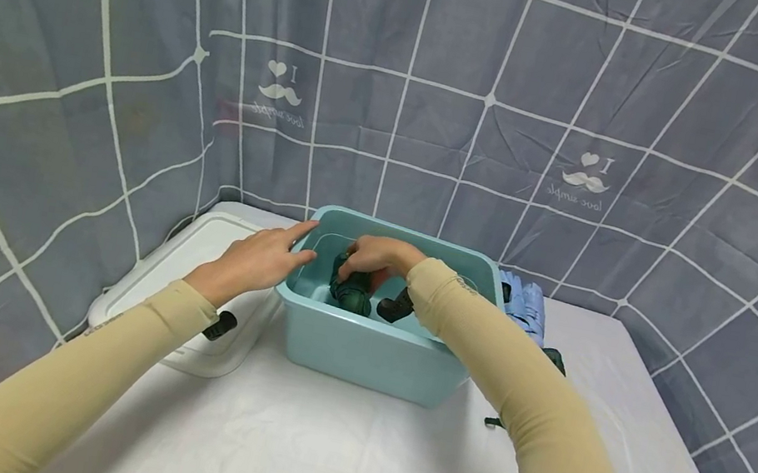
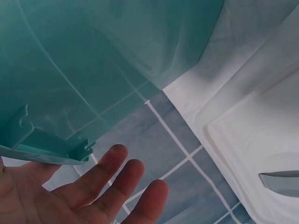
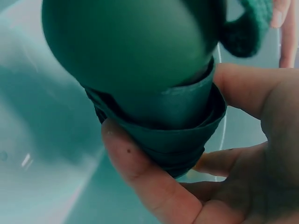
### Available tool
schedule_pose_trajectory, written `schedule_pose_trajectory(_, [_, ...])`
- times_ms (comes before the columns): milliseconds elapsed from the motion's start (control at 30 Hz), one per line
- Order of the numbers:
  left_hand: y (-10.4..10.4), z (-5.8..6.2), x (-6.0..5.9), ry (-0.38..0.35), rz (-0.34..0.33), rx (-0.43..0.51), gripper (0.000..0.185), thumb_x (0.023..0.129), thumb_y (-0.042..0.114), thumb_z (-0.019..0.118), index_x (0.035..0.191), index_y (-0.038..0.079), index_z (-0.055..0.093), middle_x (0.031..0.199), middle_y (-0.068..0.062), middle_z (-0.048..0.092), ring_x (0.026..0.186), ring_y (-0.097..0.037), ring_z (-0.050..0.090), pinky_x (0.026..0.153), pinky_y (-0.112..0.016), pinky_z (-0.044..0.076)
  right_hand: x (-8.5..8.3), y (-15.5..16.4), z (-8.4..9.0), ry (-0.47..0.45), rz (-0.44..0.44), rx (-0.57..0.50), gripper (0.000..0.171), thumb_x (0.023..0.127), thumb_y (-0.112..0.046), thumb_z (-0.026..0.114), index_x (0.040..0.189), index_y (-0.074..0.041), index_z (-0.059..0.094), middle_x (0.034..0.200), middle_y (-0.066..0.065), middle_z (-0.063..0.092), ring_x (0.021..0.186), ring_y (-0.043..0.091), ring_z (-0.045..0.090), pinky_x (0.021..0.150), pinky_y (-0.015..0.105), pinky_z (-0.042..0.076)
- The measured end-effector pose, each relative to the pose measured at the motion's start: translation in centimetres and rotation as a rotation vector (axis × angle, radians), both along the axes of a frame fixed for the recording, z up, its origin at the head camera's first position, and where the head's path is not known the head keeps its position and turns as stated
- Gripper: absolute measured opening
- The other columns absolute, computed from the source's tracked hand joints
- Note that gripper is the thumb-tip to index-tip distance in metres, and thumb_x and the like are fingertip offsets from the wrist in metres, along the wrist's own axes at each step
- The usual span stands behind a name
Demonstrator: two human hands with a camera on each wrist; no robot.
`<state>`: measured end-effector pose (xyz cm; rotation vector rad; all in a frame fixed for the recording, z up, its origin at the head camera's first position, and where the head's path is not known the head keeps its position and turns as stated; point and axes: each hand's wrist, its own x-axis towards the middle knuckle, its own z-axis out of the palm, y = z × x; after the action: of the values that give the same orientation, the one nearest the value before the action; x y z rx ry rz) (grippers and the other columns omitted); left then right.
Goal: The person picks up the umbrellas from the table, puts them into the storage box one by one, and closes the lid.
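Two hands at work over one light-blue rectangular plastic storage bin standing on a white-covered table.

Item 1: dark green folded compact umbrella, rounded handle end and wrapped fabric, inside the bin near its left wall. The right hand reaches down into the bin; the right wrist view shows fingers and thumb wrapped round the fabric, a firm grasp.

Item 2: left hand, fingers straight and relaxed, holding nothing, laid against the bin's left rim; the left wrist view shows the palm just beside the rim's underside.

Item 3: black object in the bin beside the umbrella; identity unclear.

Item 4: white plastic lid flat on the table, left of the bin. Pale blue folded item behind the bin's right corner.

Step judged: umbrella being handled in the bin, still gripped. The next move calls for the left hand to steady the bin.
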<state>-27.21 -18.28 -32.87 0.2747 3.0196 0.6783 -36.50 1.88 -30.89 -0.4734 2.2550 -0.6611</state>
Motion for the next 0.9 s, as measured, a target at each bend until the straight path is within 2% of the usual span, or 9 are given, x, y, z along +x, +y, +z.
schedule_pose_trajectory(100, [0.0, 0.1, 0.0, 0.004, -0.004, -0.006, 0.065, 0.105, 0.049, 0.040, 0.163, 0.029, 0.018, 0.157, -0.017, 0.042, 0.141, -0.041, 0.043, 0.094, -0.066, 0.045, -0.1, -0.5, -0.2, -0.012, 0.009, 0.027, 0.074, 0.096, -0.020, 0.065, 0.158, -0.002, 0.028, 0.159, 0.017, 0.036, 0.087, 0.022, 0.070, 0.071, 0.034, 0.058])
schedule_pose_trajectory(200, [0.0, 0.1, 0.1, 0.004, -0.003, -0.008, 0.065, 0.105, 0.049, 0.041, 0.163, 0.029, 0.019, 0.157, -0.017, 0.042, 0.140, -0.041, 0.044, 0.093, -0.065, 0.046, -0.1, -1.0, -0.2, -0.035, 0.019, 0.049, 0.065, 0.097, -0.020, 0.065, 0.153, -0.001, 0.038, 0.154, 0.017, 0.043, 0.087, 0.022, 0.070, 0.074, 0.036, 0.059])
schedule_pose_trajectory(400, [-0.1, 0.2, 0.3, 0.011, 0.002, -0.001, 0.065, 0.105, 0.048, 0.041, 0.163, 0.029, 0.019, 0.156, -0.016, 0.044, 0.139, -0.040, 0.046, 0.093, -0.064, 0.047, -0.5, -1.9, -0.7, -0.106, 0.026, 0.055, 0.042, 0.097, -0.018, 0.065, 0.133, 0.001, 0.054, 0.127, 0.015, 0.061, 0.082, 0.022, 0.070, 0.086, 0.042, 0.059])
schedule_pose_trajectory(533, [0.0, 0.2, 0.3, 0.011, 0.000, -0.002, 0.065, 0.105, 0.049, 0.040, 0.163, 0.029, 0.019, 0.155, -0.016, 0.045, 0.139, -0.040, 0.046, 0.092, -0.064, 0.047, -0.8, -2.3, -1.1, -0.159, 0.037, 0.065, 0.033, 0.098, -0.016, 0.063, 0.125, 0.003, 0.058, 0.116, 0.015, 0.066, 0.080, 0.022, 0.070, 0.086, 0.043, 0.058])
schedule_pose_trajectory(767, [0.0, 0.2, 0.3, 0.001, -0.006, -0.002, 0.065, 0.105, 0.047, 0.041, 0.163, 0.028, 0.018, 0.156, -0.017, 0.043, 0.141, -0.040, 0.044, 0.093, -0.065, 0.046, -1.2, -3.1, -1.4, -0.199, 0.052, 0.055, 0.040, 0.100, -0.014, 0.060, 0.135, 0.002, 0.052, 0.122, 0.015, 0.062, 0.085, 0.024, 0.069, 0.079, 0.039, 0.060])
schedule_pose_trajectory(900, [-0.1, 0.2, 0.3, 0.004, -0.002, -0.001, 0.065, 0.105, 0.049, 0.040, 0.163, 0.029, 0.018, 0.156, -0.016, 0.043, 0.140, -0.040, 0.045, 0.093, -0.065, 0.046, -1.3, -3.3, -1.6, -0.248, 0.045, 0.017, 0.043, 0.100, -0.010, 0.059, 0.140, 0.004, 0.049, 0.129, 0.017, 0.060, 0.095, 0.025, 0.068, 0.087, 0.042, 0.059])
